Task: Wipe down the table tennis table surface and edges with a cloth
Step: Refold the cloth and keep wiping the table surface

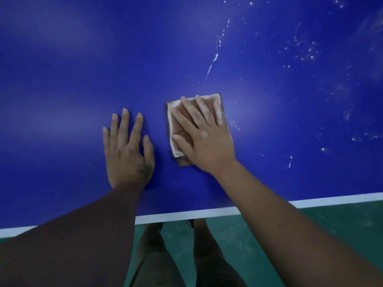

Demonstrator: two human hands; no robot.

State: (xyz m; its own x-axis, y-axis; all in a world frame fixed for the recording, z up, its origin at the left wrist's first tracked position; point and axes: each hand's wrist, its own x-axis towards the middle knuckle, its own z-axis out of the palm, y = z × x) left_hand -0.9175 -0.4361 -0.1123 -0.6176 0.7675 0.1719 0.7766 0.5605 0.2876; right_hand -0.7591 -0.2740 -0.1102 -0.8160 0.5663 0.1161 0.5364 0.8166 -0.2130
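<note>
Looking down on a blue table tennis table [83, 59], white edge line [186, 214] along the near side, green floor [310, 224] below it. Folded pinkish cloth [180, 130] flat on the blue, well in from that line, pinned under right hand [205, 137], fingers [217, 113] straight and spread across it: pressing, not gripping, nothing curled round the fabric. Left hand [128, 148] just beside, apart from the cloth, palm down on bare surface, fingers straight and fanned, holding nothing; probably bracing a forward lean. White streak [213, 63] beyond the cloth and scattered white specks [304, 50] off to the right, not yet reached. Risks, judged from this alone: with only a flat palm for hold, could slip off the cloth on a quick stroke, or ruck the fold and drag bare skin through the residue. Looks grimy along the cloth's borders, so may smear the streak into a wider film instead of lifting it; worth refolding to a fresher face. Easy to push loose specks onto the cleaner-looking blue at left, or off the rim onto the floor. Likely to leave a palm print under the bracing hand. Farthest specks hard to reach from this stance; by overreaching, could lose pressure on the cloth and skip patches. Edge line apparently not yet wiped.
</note>
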